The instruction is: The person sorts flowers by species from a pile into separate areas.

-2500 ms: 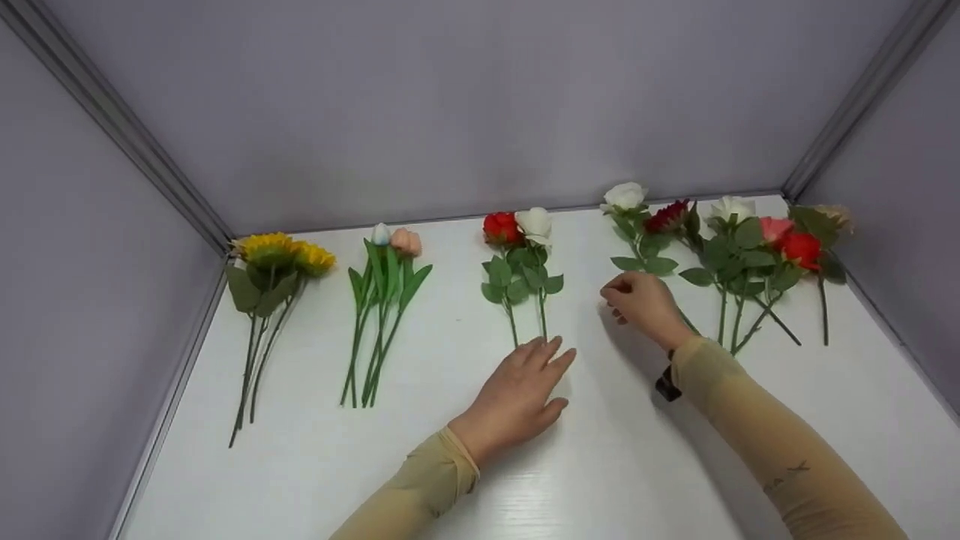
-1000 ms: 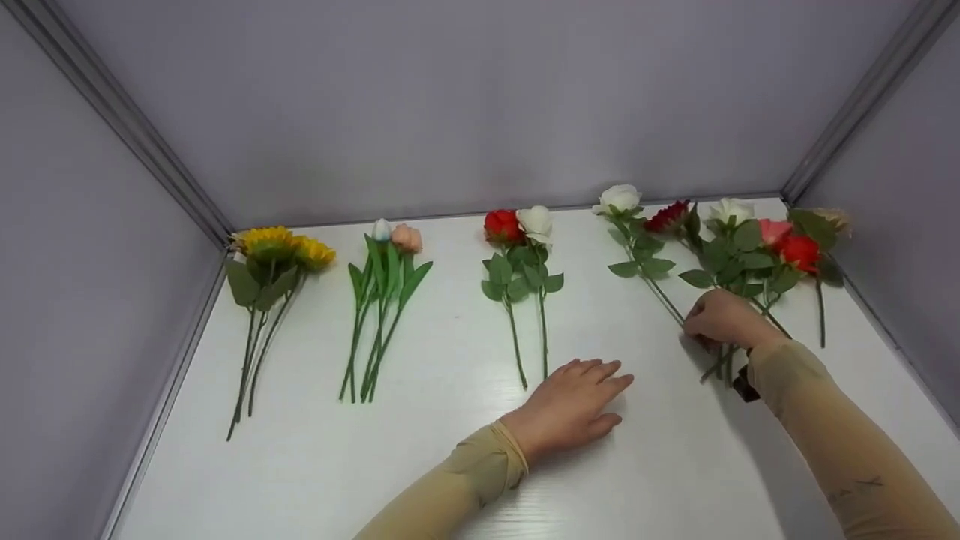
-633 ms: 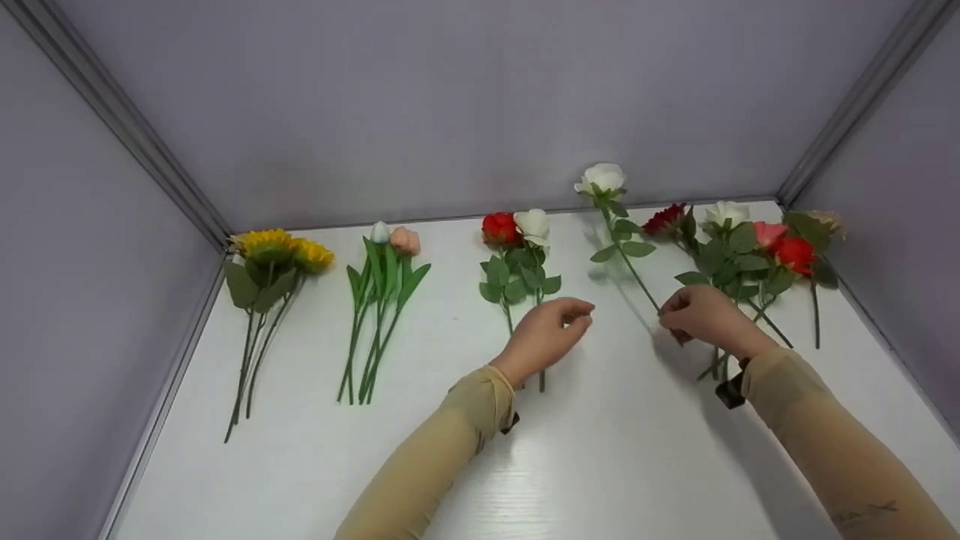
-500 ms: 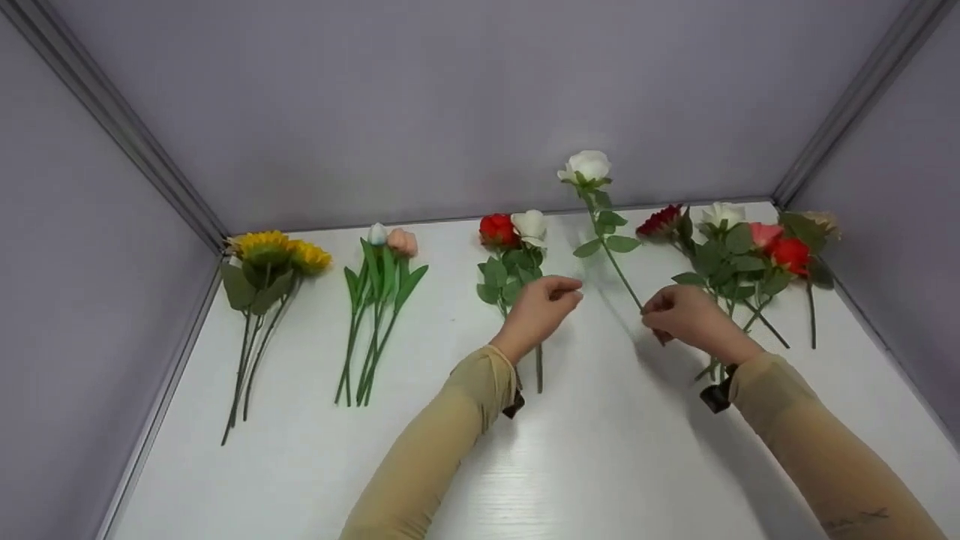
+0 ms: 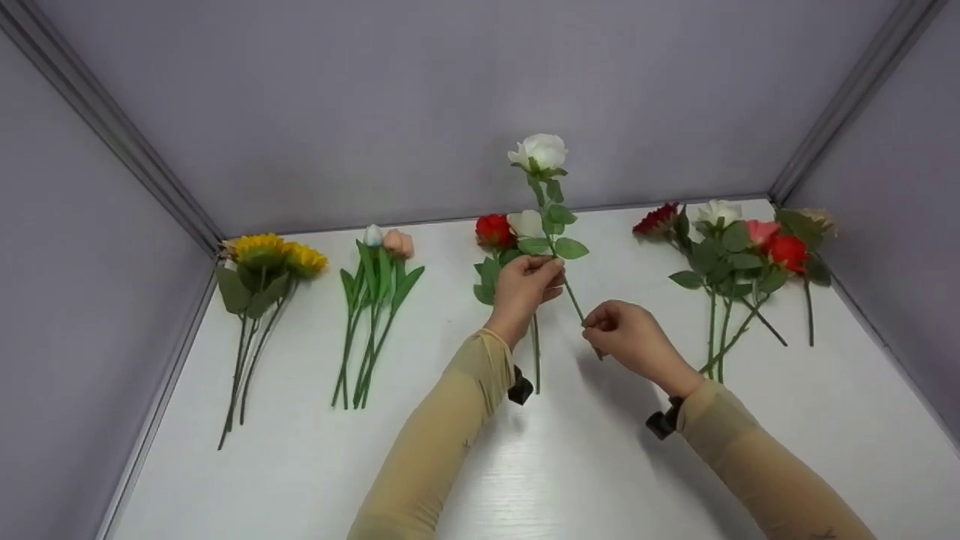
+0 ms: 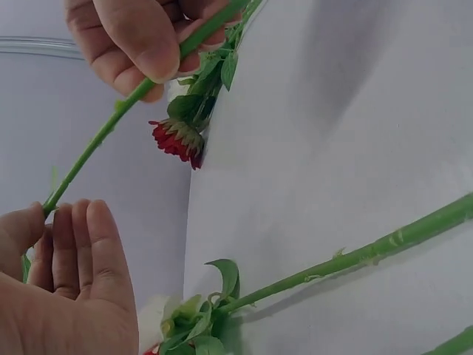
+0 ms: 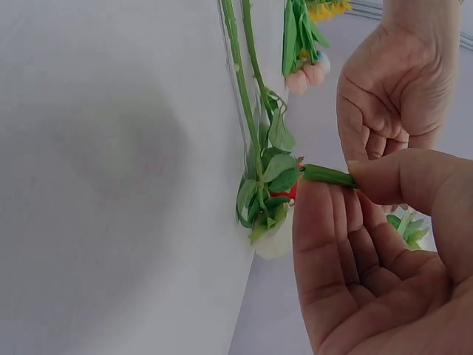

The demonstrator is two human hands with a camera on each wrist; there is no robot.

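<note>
Just below its leaves, my left hand pinches a white rose between thumb and fingers; at four o'clock from there, my right hand pinches the stem's lower end. The rose tilts above the white table, bloom at twelve o'clock from my left hand. A red rose lies at eleven, tulips at nine, sunflowers beyond them. Mixed flowers lie at two from my right hand.

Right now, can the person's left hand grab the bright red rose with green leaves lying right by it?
Probably not this second: the left hand is pinching the green stem of the raised white rose. Nothing seems to block the way, though; the red rose lies close by, its bloom uncovered.
</note>
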